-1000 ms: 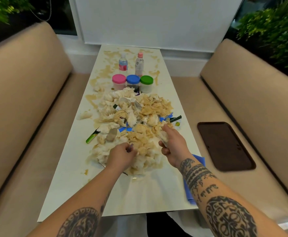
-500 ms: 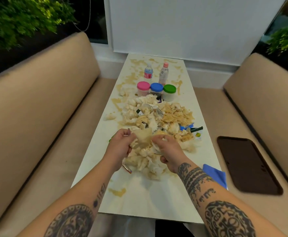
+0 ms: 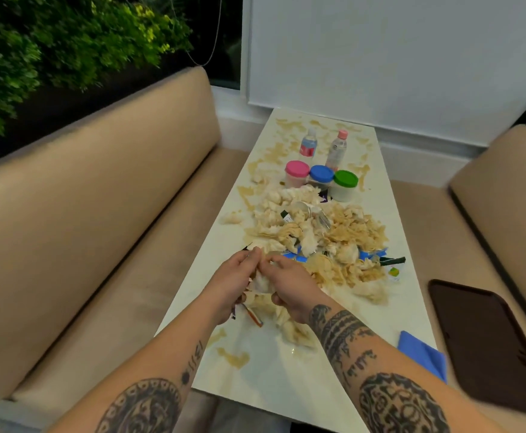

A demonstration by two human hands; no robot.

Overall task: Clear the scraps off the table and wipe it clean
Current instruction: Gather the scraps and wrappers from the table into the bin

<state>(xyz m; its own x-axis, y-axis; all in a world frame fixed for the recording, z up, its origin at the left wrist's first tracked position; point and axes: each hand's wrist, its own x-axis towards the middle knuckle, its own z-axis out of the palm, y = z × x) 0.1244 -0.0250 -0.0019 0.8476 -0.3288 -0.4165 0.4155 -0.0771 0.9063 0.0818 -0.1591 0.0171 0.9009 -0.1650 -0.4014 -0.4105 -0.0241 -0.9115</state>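
Note:
A big heap of crumpled, stained paper scraps [image 3: 327,232] with wrappers and a spoon mixed in covers the middle of the long white table [image 3: 274,379]. My left hand [image 3: 232,284] and my right hand [image 3: 291,284] are cupped together above the near end of the heap, both gripping one wad of scraps [image 3: 261,284] between them. More scraps [image 3: 290,326] and a red-tipped stick lie just under my hands. A folded blue cloth [image 3: 422,354] lies at the table's near right edge. Brown smears [image 3: 235,357] stain the tabletop.
Three tubs with pink [image 3: 296,173], blue [image 3: 321,175] and green [image 3: 345,182] lids and two small bottles [image 3: 336,150] stand beyond the heap. Beige benches flank the table; a dark tray [image 3: 489,345] lies on the right bench seat. Plants grow behind the left bench.
My hands came together from apart on the heap and lifted a wad of scraps between them. The view swung left and closer to the table.

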